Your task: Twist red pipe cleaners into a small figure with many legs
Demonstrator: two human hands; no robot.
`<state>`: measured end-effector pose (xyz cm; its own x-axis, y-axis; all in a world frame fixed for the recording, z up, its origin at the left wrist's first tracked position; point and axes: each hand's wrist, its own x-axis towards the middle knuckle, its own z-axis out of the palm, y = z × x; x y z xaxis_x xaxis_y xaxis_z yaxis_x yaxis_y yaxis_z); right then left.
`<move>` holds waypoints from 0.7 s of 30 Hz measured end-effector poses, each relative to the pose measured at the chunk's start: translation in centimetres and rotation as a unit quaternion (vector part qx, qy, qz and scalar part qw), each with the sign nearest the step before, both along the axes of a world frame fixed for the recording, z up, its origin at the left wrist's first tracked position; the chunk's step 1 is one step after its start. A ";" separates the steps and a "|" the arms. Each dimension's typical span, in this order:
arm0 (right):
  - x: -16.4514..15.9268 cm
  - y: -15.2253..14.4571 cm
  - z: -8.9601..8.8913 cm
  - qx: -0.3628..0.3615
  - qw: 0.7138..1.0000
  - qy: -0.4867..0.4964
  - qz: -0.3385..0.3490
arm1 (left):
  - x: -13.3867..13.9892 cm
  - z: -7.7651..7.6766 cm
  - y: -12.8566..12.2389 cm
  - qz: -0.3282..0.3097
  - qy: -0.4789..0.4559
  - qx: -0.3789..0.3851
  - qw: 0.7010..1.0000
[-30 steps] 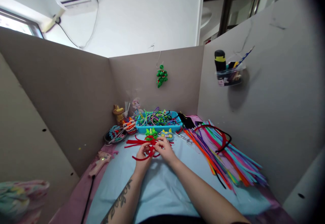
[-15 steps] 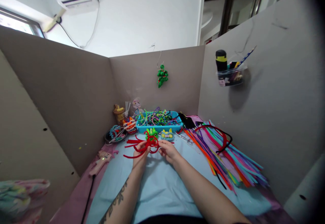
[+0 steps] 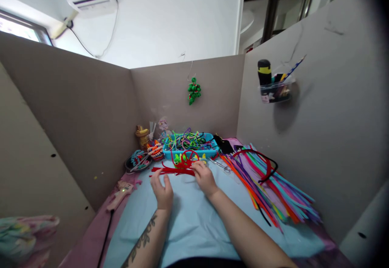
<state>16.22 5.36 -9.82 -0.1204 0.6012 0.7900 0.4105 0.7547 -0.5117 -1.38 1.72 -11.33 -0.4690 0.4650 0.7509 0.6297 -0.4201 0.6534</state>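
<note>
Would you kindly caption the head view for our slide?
Right hand holding red loops, left hand near red strips, blue tray behind.

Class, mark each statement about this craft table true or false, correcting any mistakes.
1. The right hand holds the red looped piece. True.
2. The left hand is clenched in a fist. False: it is open, near the red strips.
3. A green ornament hangs by the back panel. True.
4. Everything in the blue tray is black. False: it holds many colours.
5. The multicoloured strips lie right of the tray. True.

A looped red pipe-cleaner piece [image 3: 183,164] is near straight red strips [image 3: 174,171]
</note>
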 end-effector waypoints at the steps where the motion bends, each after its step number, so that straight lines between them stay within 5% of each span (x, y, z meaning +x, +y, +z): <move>1: -0.2 -0.2 0.0 0.017 0.999 -0.036 0.007 | 0.4 0.4 -0.4 -0.038 0.081 0.000 0.996; 6: -1.3 -1.6 0.0 0.076 0.987 -0.129 0.054 | 2.1 1.2 -1.8 -0.058 0.236 -0.025 0.970; 12: -2.2 -2.6 -0.2 0.072 0.997 -0.027 -0.004 | 1.5 0.2 -1.5 -0.045 0.197 -0.001 0.979; 21: -2.3 -2.8 0.3 0.062 0.997 -0.037 -0.024 | 2.0 0.0 -1.5 -0.101 0.172 0.014 0.980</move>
<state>13.96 2.55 -9.57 -0.1543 0.5060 0.8486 0.4817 0.7884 -0.3825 0.57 0.24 -11.34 -0.0876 0.4985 0.8625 0.7130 -0.5733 0.4037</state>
